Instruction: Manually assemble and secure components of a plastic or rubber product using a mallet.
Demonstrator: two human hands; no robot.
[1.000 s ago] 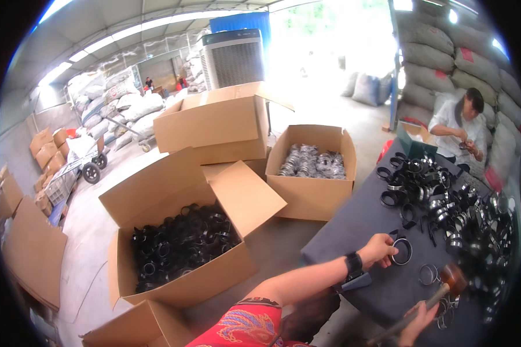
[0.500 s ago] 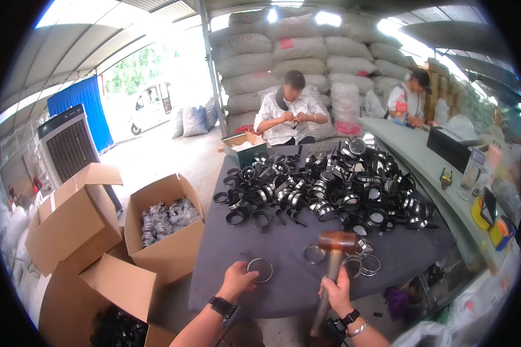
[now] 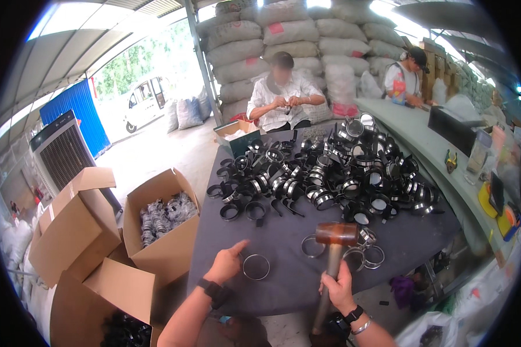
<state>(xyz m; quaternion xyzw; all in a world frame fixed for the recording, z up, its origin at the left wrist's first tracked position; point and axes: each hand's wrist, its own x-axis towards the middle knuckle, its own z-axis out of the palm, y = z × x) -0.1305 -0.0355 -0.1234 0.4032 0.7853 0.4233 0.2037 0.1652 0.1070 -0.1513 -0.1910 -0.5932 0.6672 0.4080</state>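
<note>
A mallet [image 3: 337,233] with a brown head and a long handle is upright in my right hand [image 3: 337,287], whose fingers wrap round the handle. On the dark cloth my left hand [image 3: 224,266] is open and empty, its index finger stretched forward. Just right of that hand, apart from it, lies a thin metal ring [image 3: 256,255]. More metal rings [image 3: 374,266] lie around the mallet's head. Beyond both hands spreads a big heap of black clamp-like bands with shiny metal rings [image 3: 324,199].
Left of the table [image 3: 214,298] stand open cardboard boxes [image 3: 168,254], one filled with wrapped metal parts. A person [image 3: 283,101] sits across the table, handling something small. Another person [image 3: 404,84] works at the pale counter [image 3: 399,118] on the right. Stacked sacks [image 3: 289,32] line the back.
My left hand has come off the ring and moved slightly left, its index finger now stretched out. The right hand keeps its grip on the mallet. The view has shifted slightly.
</note>
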